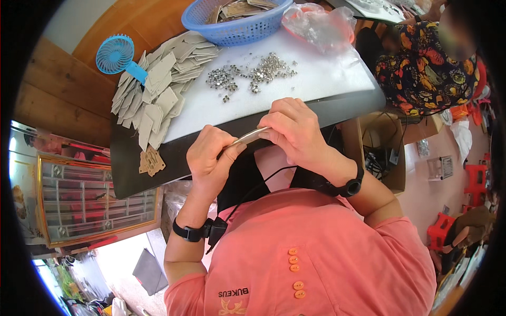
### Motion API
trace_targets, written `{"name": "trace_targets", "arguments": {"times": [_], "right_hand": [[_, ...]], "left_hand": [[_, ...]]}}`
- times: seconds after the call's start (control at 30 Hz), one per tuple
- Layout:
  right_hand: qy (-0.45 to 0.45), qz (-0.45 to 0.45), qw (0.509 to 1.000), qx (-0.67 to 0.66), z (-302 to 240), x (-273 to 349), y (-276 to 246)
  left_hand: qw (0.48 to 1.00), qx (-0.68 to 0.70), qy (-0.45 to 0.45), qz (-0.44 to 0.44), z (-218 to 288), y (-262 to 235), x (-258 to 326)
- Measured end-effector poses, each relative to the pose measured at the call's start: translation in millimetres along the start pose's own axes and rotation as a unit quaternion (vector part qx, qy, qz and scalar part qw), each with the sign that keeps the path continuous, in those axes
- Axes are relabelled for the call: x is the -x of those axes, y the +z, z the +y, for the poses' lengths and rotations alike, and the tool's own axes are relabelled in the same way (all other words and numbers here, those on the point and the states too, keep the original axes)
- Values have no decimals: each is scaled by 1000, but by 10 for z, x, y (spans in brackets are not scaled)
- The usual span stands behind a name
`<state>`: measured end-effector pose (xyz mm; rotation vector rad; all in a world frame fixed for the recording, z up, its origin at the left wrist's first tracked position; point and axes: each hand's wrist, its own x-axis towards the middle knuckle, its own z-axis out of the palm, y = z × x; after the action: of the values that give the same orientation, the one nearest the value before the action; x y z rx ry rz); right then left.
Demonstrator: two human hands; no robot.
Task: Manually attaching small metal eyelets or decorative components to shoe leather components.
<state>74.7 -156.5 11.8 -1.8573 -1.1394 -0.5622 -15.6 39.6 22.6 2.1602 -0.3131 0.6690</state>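
Observation:
A thin, flat greyish piece (251, 137), seen nearly edge-on, is held at the table's front edge. It looks like the card pieces piled on the table, but I cannot be sure of its kind. My left hand (208, 157) pinches one end between thumb and fingers. At the other end my right hand (296, 129) grips it, fingers curled over the top and thumb beneath. Beyond the hands, two loose clusters of small shiny metal bits (266, 70) lie on a white board (211, 110). A heap of grey card pieces (161, 95) covers the table's left side.
A blue basket (237, 34) of card pieces stands at the back, beside a red tray with clear plastic bags (327, 26). A blue handheld fan (118, 55) rests on the heap. A brown cut-out piece (152, 161) lies at left. Another person (421, 68) sits at right, near a cardboard box (400, 168).

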Motion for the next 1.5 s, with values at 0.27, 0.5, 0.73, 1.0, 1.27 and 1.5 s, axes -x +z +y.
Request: {"name": "trace_targets", "arguments": {"times": [0.27,0.5,0.73,1.0,1.27,1.5], "right_hand": [[1,-35,999,3,10,3,-46],[291,-91,902,-306,-84,-12,-131],[359,-128,885,-267,24,-60,-204],[195,-112,971,82,820,-423,-609],[18,-213,922,322,813,-422,-443],[25,-182,935,303,725,-218,-543]], "left_hand": [[998,52,26,-4,58,-20,-38],[893,390,-224,-28,126,255,-20],[849,441,-289,-28,5,306,-165],[825,470,-310,37,1,319,-218],[826,466,-317,18,-33,317,-208],[824,469,-317,24,-30,314,-202]]}}
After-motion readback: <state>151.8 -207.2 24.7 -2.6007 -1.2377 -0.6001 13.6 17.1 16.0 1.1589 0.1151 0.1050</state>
